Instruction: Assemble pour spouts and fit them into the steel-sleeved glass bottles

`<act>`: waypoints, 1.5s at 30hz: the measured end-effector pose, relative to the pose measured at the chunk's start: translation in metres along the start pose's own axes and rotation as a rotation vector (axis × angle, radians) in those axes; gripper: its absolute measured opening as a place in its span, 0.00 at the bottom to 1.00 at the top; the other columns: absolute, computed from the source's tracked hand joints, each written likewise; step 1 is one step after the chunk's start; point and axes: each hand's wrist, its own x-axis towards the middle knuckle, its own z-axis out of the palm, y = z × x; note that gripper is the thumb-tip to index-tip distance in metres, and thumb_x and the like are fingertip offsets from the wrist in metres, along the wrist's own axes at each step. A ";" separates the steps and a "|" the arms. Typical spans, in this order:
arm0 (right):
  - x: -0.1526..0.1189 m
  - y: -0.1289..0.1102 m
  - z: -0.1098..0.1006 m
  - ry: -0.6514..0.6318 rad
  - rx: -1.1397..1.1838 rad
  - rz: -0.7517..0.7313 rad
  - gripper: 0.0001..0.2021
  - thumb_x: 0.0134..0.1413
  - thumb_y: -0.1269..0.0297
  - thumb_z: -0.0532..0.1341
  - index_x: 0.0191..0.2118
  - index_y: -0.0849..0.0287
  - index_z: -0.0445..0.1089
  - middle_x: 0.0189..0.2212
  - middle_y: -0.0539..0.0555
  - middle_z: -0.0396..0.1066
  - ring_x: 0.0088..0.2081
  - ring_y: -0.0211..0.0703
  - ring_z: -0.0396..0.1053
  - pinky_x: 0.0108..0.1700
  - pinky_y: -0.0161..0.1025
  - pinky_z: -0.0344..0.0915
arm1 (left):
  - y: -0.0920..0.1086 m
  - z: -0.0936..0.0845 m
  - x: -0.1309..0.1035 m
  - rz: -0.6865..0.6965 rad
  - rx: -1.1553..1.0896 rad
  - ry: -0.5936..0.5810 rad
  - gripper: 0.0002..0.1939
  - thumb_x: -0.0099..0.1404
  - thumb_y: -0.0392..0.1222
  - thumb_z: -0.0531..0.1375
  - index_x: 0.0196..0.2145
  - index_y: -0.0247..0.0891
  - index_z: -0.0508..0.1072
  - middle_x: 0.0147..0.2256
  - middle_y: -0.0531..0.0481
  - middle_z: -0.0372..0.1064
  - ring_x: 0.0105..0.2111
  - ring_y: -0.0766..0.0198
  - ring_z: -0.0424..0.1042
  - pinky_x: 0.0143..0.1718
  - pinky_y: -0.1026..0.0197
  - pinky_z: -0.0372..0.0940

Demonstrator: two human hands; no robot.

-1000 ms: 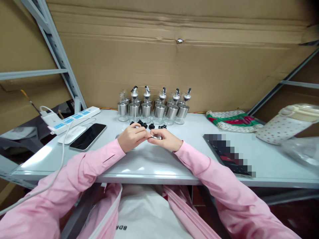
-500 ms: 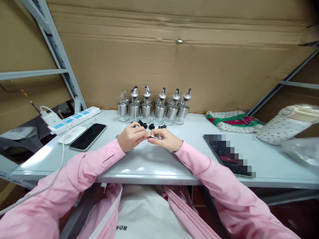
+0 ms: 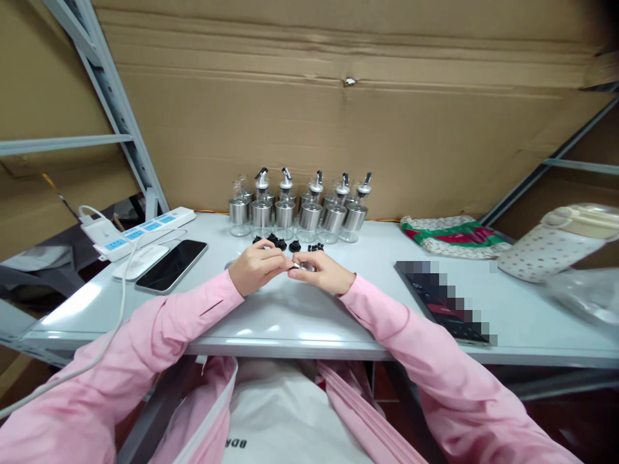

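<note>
Over the middle of the table my left hand (image 3: 260,265) and my right hand (image 3: 325,272) meet at the fingertips. Between the thumb and fingers of my right hand is a small silver pourer top (image 3: 305,265), partly covered by them. My left fingers are pinched at its thin left end; what they grip there is too small to make out. Just beyond the hands lie several black stoppers (image 3: 294,246) and a group of tiny black parts (image 3: 316,247). Behind them stand several glass oil bottles (image 3: 309,216) with steel bands, some topped with silver pourers (image 3: 316,185).
To the left are a phone (image 3: 172,266), a white charger (image 3: 141,261) and a power strip (image 3: 145,233); its cable crosses my left sleeve. On the right lie a partly pixelated dark flat object (image 3: 425,293), a patterned cloth (image 3: 449,236) and a dotted flask (image 3: 541,251). Cardboard (image 3: 338,129) closes the back.
Both hands stay almost in place. My fingers have shifted slightly around the pourer top, and a bit of its pale thin end now shows between the fingertips.
</note>
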 end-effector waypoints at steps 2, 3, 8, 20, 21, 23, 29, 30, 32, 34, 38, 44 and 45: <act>0.000 0.000 0.000 -0.018 0.005 -0.011 0.17 0.49 0.52 0.55 0.21 0.59 0.53 0.19 0.44 0.48 0.23 0.32 0.46 0.28 0.33 0.47 | -0.001 0.001 -0.001 -0.006 -0.013 -0.004 0.07 0.65 0.35 0.53 0.29 0.35 0.68 0.26 0.52 0.73 0.25 0.71 0.70 0.35 0.63 0.64; 0.000 0.000 0.000 -0.022 0.007 -0.014 0.17 0.49 0.52 0.55 0.21 0.60 0.53 0.19 0.44 0.47 0.23 0.32 0.46 0.28 0.33 0.47 | -0.001 0.001 -0.001 -0.006 -0.016 -0.006 0.07 0.65 0.35 0.53 0.30 0.35 0.68 0.26 0.52 0.73 0.25 0.71 0.70 0.35 0.63 0.64; 0.000 0.000 0.003 0.002 0.011 0.008 0.16 0.47 0.54 0.56 0.21 0.60 0.53 0.18 0.44 0.47 0.23 0.32 0.46 0.28 0.33 0.46 | -0.002 0.002 -0.002 0.003 -0.005 0.003 0.07 0.65 0.36 0.53 0.30 0.36 0.69 0.26 0.52 0.73 0.25 0.71 0.69 0.34 0.64 0.64; 0.000 0.000 0.003 0.034 0.038 0.053 0.19 0.42 0.52 0.60 0.19 0.59 0.52 0.18 0.43 0.46 0.23 0.30 0.45 0.26 0.33 0.44 | 0.000 -0.002 0.002 0.052 0.039 0.040 0.06 0.65 0.35 0.54 0.31 0.35 0.68 0.26 0.51 0.74 0.24 0.71 0.70 0.33 0.64 0.64; 0.000 0.000 0.003 0.033 0.039 0.060 0.19 0.42 0.52 0.60 0.20 0.59 0.53 0.18 0.43 0.47 0.23 0.30 0.45 0.26 0.33 0.44 | 0.001 -0.002 0.002 0.052 0.040 0.043 0.06 0.65 0.35 0.54 0.31 0.35 0.68 0.26 0.51 0.74 0.24 0.71 0.70 0.33 0.64 0.64; 0.000 -0.001 0.003 0.037 0.038 0.068 0.18 0.42 0.52 0.60 0.20 0.60 0.53 0.18 0.43 0.48 0.22 0.30 0.45 0.26 0.33 0.44 | 0.001 -0.003 0.003 0.056 0.044 0.039 0.06 0.65 0.36 0.53 0.31 0.35 0.68 0.26 0.51 0.74 0.25 0.71 0.70 0.33 0.63 0.64; -0.001 -0.002 0.003 0.020 0.008 0.035 0.16 0.45 0.52 0.57 0.21 0.60 0.56 0.17 0.44 0.49 0.22 0.31 0.47 0.26 0.33 0.46 | 0.001 -0.002 0.002 0.062 0.053 0.003 0.10 0.67 0.37 0.51 0.31 0.36 0.69 0.27 0.51 0.74 0.24 0.71 0.70 0.33 0.64 0.63; -0.001 -0.002 0.003 0.016 0.001 0.033 0.16 0.45 0.52 0.57 0.21 0.60 0.56 0.17 0.44 0.49 0.22 0.31 0.47 0.27 0.33 0.46 | 0.001 -0.002 0.002 0.061 0.052 0.002 0.10 0.67 0.37 0.51 0.31 0.36 0.69 0.26 0.51 0.74 0.24 0.71 0.69 0.33 0.64 0.63; -0.001 -0.001 0.003 0.009 0.000 0.023 0.17 0.46 0.52 0.56 0.21 0.60 0.56 0.18 0.44 0.49 0.23 0.31 0.47 0.27 0.33 0.47 | 0.000 -0.001 0.001 0.053 0.037 -0.005 0.09 0.67 0.37 0.51 0.31 0.36 0.69 0.26 0.51 0.74 0.24 0.71 0.69 0.33 0.64 0.63; -0.001 0.000 0.002 0.001 0.008 0.009 0.17 0.47 0.52 0.55 0.21 0.60 0.55 0.18 0.44 0.49 0.23 0.31 0.47 0.27 0.33 0.46 | 0.000 0.000 0.000 0.042 0.010 -0.013 0.08 0.66 0.37 0.52 0.31 0.36 0.69 0.27 0.51 0.74 0.25 0.71 0.69 0.33 0.64 0.63; 0.000 0.000 0.003 0.008 0.022 0.010 0.16 0.47 0.52 0.56 0.21 0.60 0.56 0.18 0.44 0.50 0.23 0.31 0.47 0.27 0.33 0.46 | -0.001 0.001 -0.001 0.039 -0.003 -0.008 0.08 0.66 0.37 0.52 0.32 0.36 0.69 0.28 0.51 0.74 0.26 0.71 0.70 0.33 0.64 0.63; 0.001 0.002 0.004 0.003 0.045 -0.007 0.16 0.48 0.53 0.56 0.22 0.60 0.56 0.18 0.44 0.50 0.23 0.32 0.48 0.28 0.33 0.47 | -0.001 0.000 -0.001 0.047 -0.002 -0.001 0.07 0.66 0.36 0.53 0.32 0.36 0.69 0.28 0.51 0.74 0.26 0.70 0.70 0.33 0.64 0.64; 0.001 0.003 0.004 0.000 0.046 -0.015 0.15 0.48 0.54 0.56 0.22 0.60 0.56 0.18 0.44 0.50 0.23 0.32 0.48 0.28 0.33 0.47 | -0.001 0.000 -0.001 0.050 -0.004 -0.004 0.07 0.66 0.36 0.53 0.32 0.36 0.69 0.28 0.50 0.74 0.26 0.70 0.70 0.32 0.64 0.64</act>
